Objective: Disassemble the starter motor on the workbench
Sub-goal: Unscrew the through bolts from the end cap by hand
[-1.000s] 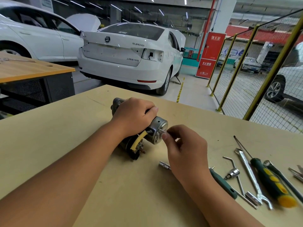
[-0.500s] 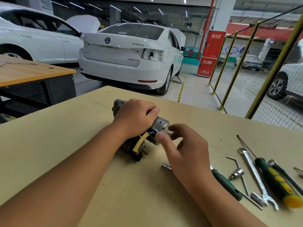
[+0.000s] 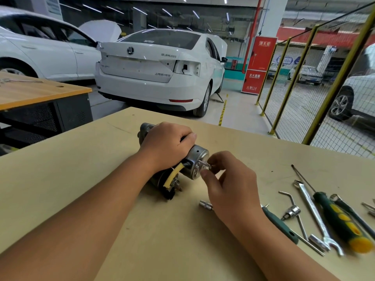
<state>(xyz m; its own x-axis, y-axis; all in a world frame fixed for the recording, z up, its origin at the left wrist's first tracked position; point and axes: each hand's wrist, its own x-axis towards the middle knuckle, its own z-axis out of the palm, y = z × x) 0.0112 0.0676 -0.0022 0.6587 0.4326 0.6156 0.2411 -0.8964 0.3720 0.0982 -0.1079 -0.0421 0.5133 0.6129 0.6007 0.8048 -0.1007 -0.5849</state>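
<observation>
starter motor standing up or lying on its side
On its side: the starter motor lies along the workbench, silver end cap facing sideways toward the right hand.

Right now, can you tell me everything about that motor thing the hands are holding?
The starter motor lies on its side on the workbench. It has a shiny silver end cap, a dark body and a yellow cable. The left hand grips its body; the right hand pinches a thin bolt sticking out of the cap.

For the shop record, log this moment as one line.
step: end-cap bolt removal | left hand: grips starter motor on workbench | right hand: pinches bolt at end cap | tools: lying right
</observation>
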